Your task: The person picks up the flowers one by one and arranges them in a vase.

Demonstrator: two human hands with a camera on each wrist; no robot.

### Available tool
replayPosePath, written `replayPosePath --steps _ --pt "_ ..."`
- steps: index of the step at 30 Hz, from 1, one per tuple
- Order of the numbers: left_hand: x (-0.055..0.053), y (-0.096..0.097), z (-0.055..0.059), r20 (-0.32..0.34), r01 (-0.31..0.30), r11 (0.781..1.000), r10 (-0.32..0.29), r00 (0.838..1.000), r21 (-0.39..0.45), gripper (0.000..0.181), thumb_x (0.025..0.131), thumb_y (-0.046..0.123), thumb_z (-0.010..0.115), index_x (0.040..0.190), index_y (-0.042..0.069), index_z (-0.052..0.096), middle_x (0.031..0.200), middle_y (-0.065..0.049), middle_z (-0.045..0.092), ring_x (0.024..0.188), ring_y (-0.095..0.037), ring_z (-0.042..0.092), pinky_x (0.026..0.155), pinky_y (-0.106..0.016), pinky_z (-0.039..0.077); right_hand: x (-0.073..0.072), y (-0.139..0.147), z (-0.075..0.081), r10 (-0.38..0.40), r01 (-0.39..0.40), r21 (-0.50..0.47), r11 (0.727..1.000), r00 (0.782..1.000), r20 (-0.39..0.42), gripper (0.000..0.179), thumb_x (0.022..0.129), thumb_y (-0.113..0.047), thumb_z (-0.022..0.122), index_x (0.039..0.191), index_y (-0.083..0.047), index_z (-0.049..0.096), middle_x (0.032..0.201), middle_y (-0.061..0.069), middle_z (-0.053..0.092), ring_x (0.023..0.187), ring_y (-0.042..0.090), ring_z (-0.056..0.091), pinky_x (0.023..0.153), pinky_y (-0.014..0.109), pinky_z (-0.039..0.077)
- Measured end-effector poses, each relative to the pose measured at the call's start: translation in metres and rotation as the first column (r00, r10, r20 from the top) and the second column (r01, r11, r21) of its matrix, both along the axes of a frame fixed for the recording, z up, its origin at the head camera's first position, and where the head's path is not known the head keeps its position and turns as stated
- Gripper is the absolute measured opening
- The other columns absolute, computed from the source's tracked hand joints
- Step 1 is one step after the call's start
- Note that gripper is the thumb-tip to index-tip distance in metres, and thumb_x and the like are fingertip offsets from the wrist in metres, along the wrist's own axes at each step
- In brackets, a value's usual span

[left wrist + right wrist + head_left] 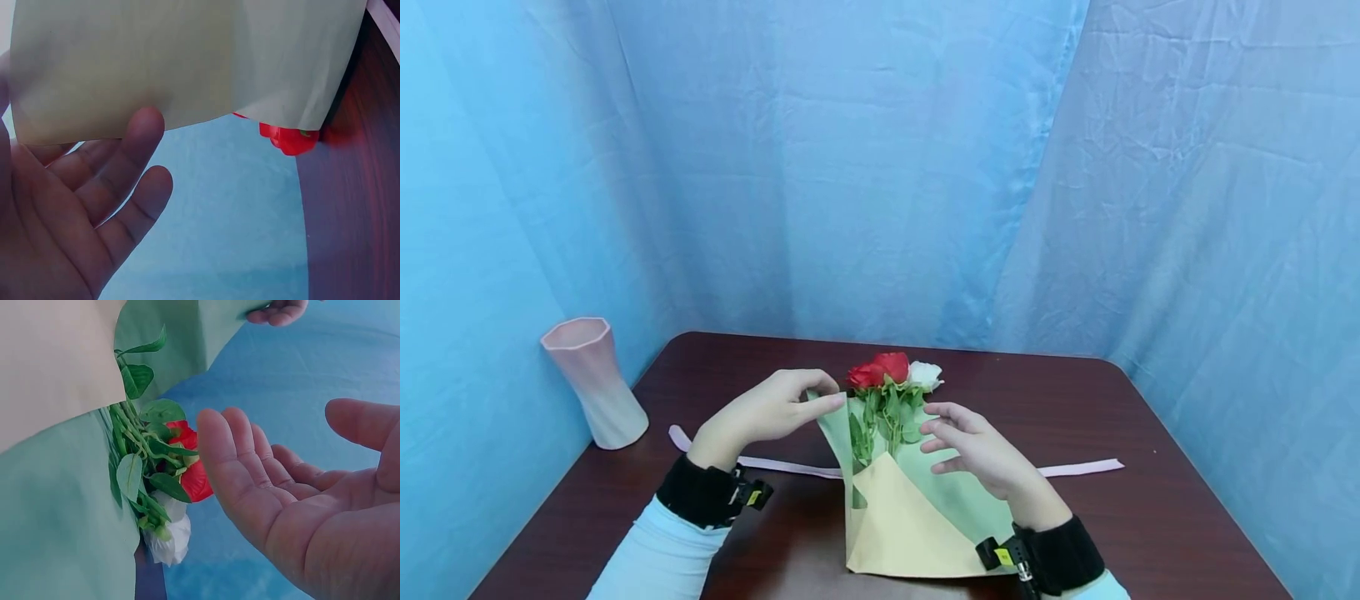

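Red roses (880, 369) and a white rose (925, 375) with green leafy stems lie on a sheet of wrapping paper (970, 500), green inside and cream outside. The paper's lower part is folded up over the stems. My left hand (786, 407) pinches the raised left edge of the sheet between thumb and fingers; in the left wrist view some fingers (145, 131) overlap the cream side. Just right of the leaves, my right hand (973, 446) is held with its fingers apart and nothing in it. The right wrist view has its palm turned toward the roses (197, 478).
A pale pink ribbon (1082, 468) runs crosswise on the dark wooden table (1165, 517), passing beneath the paper. To the left stands a pink and white vase (602, 392). Blue curtains (865, 167) hang behind the table and at its sides.
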State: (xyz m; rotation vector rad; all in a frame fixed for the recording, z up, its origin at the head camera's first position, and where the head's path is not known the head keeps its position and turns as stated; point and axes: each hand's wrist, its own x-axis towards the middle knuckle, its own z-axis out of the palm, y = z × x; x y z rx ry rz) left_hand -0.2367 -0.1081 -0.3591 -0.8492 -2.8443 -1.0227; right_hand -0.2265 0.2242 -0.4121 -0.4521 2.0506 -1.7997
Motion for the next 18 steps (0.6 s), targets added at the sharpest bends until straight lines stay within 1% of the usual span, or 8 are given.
replayPosePath --steps 3,7,11,15,18 --pt "0.002 -0.009 -0.003 0.0 -0.026 1.0 0.026 1.0 0.013 0.034 0.102 0.049 0.059 0.118 0.022 0.07 0.108 0.009 0.067 0.093 -0.012 0.062 0.083 -0.038 0.052 0.0 -0.004 0.0 0.016 -0.016 0.005 1.0 1.0 0.007 0.055 0.107 -0.03 0.055 0.151 -0.002 0.037 0.133 0.02 0.054 0.117 0.04 0.058 0.087 0.046 0.057" --pt "0.004 -0.022 -0.007 -0.006 -0.051 0.998 0.051 0.999 0.035 0.03 0.103 0.045 0.059 0.116 0.022 0.072 0.108 0.009 0.068 0.095 -0.012 0.061 0.084 -0.039 0.051 0.001 -0.01 0.001 0.049 -0.049 0.017 0.999 0.999 0.014 0.054 0.107 -0.029 0.054 0.15 0.0 0.038 0.134 0.022 0.054 0.115 0.037 0.059 0.088 0.047 0.057" --pt "0.006 -0.034 -0.011 0.0 -0.066 0.996 0.066 0.998 0.057 0.029 0.103 0.043 0.059 0.108 0.019 0.074 0.102 0.008 0.068 0.092 -0.015 0.061 0.08 -0.039 0.05 0.002 -0.014 0.002 0.069 -0.069 0.022 0.997 0.997 0.024 0.051 0.108 -0.026 0.053 0.148 0.002 0.041 0.131 0.02 0.056 0.115 0.039 0.059 0.088 0.048 0.056" --pt "0.006 -0.043 -0.016 0.02 -0.074 0.996 0.073 0.997 0.05 0.03 0.103 0.043 0.06 0.101 0.018 0.075 0.095 0.008 0.067 0.086 -0.016 0.059 0.076 -0.038 0.049 0.003 -0.019 0.002 0.074 -0.074 0.034 0.997 0.997 0.025 0.051 0.108 -0.025 0.052 0.149 0.003 0.041 0.13 0.02 0.056 0.115 0.041 0.058 0.087 0.049 0.056" --pt "0.007 -0.051 -0.02 0.053 -0.08 0.996 0.078 0.996 0.032 0.027 0.102 0.041 0.061 0.101 0.018 0.075 0.094 0.007 0.068 0.085 -0.017 0.059 0.076 -0.038 0.049 0.002 -0.022 0.0 0.079 -0.079 0.052 0.995 0.997 0.019 0.052 0.108 -0.025 0.052 0.149 0.004 0.041 0.132 0.023 0.055 0.115 0.041 0.058 0.087 0.05 0.056"
